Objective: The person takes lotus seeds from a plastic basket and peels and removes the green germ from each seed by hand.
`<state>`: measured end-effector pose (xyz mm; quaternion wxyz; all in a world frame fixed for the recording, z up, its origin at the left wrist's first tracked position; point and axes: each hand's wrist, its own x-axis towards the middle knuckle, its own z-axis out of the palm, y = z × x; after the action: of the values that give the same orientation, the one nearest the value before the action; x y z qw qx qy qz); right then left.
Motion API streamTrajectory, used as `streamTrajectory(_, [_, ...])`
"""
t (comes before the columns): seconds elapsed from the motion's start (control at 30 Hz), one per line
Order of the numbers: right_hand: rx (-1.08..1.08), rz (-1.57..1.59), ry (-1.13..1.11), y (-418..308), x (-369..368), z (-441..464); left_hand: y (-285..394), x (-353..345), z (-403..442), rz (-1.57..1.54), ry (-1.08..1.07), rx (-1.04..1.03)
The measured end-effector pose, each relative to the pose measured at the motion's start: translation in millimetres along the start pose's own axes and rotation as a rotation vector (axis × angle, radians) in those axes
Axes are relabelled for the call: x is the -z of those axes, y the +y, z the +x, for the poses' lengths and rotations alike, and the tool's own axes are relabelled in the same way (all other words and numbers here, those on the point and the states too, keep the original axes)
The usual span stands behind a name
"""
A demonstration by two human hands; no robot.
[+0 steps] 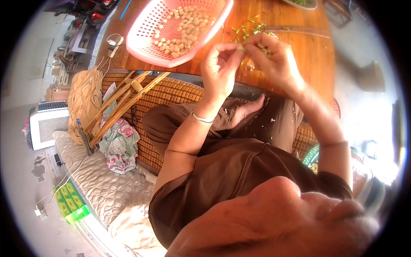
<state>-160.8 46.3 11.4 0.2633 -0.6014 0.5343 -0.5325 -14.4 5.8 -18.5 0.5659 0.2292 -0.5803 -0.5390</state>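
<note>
Over the edge of the wooden table, my left hand (220,68) and my right hand (276,60) meet fingertip to fingertip. Both are closed in a pinch on one small pale piece, which looks like a lotus seed (241,48); the fingers hide most of it. More pale seeds (266,50) show partly behind my right fingers. Thin green shoots (257,29) lie scattered on the tabletop just beyond the hands. To the left of them, a pink perforated basket (136,45) holds many round, cream-coloured seeds (188,32).
The wooden table (314,64) spans the top of the view, with a dish (310,5) at its far edge. A power strip (114,45) lies by its left corner. Wooden crutches (124,103) lean beside a flowered cloth (120,145). A green crate (70,201) stands on the floor.
</note>
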Motion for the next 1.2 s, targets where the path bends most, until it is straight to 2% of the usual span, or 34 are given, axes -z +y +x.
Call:
streamTrajectory(0.03, [0.0,0.0,0.0,1.5,0.0,0.5,-1.8,1.4,0.2,0.0,0.0,0.0])
streamTrajectory(0.1, [0.137,-0.109,0.026,3.5,0.0,0.9,-3.1,3.9,0.6,0.064,-0.024,-0.053])
streamTrajectory(0.23, [0.126,-0.165,0.042,1.4,1.6,0.3,-0.1,4.3,0.3,0.127,-0.09,-0.096])
streamTrajectory(0.3, [0.093,-0.135,0.034,0.9,1.7,0.6,-0.2,2.8,0.7,-0.011,-0.072,0.025])
streamTrajectory(0.4, [0.05,-0.109,0.018,-0.1,2.0,0.7,2.9,2.5,1.0,-0.081,-0.08,0.063])
streamTrajectory(0.73, [0.072,-0.126,0.019,0.5,2.3,0.7,-3.5,7.3,0.5,-0.227,-0.096,0.104])
streamTrajectory(0.93, [0.002,-0.06,0.004,0.0,2.5,1.6,-5.5,9.1,0.2,-0.233,-0.091,0.129])
streamTrajectory(1.0, [0.112,-0.14,0.011,-0.5,2.4,2.0,-6.0,8.1,0.6,-0.263,-0.072,0.083])
streamTrajectory(1.13, [0.188,-0.191,0.021,-2.0,0.8,0.7,-5.7,9.7,0.6,-0.204,-0.055,0.063])
streamTrajectory(1.2, [0.239,-0.243,0.042,0.8,0.8,1.4,-2.7,10.7,0.0,-0.018,-0.097,0.003])
